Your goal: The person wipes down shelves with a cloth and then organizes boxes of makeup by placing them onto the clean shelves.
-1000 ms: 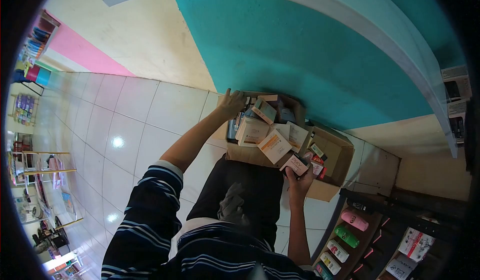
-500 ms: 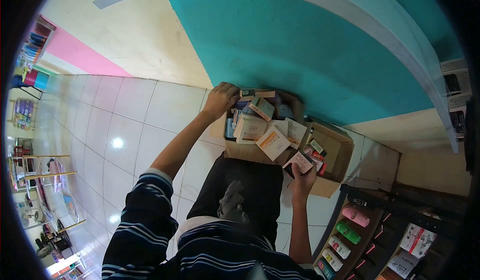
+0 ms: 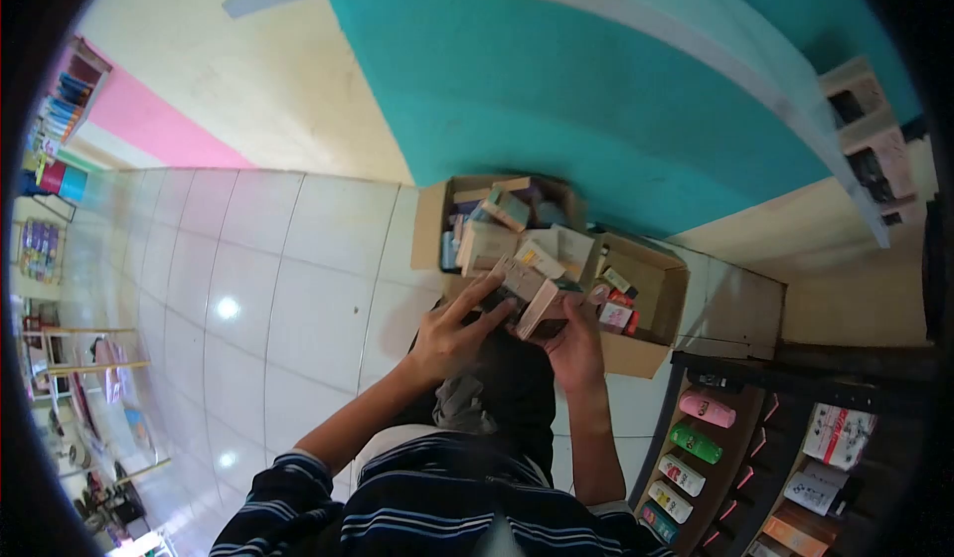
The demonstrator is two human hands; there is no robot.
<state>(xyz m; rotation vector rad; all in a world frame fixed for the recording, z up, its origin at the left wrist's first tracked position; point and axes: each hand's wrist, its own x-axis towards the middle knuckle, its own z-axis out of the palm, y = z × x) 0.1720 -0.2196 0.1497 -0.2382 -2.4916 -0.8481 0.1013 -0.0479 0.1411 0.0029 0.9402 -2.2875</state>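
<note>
Both hands meet over the lap, just in front of the cardboard box (image 3: 429, 221) crammed with small cartons. The left hand (image 3: 452, 333) spreads its fingers along a beige product carton (image 3: 519, 281), while the right hand (image 3: 574, 343) wraps fingers around a pinkish carton (image 3: 542, 309) right beside it, the two cartons touching.

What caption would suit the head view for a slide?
Both hands, left and right, hold small boxes over a full carton on a tiled floor.
</note>
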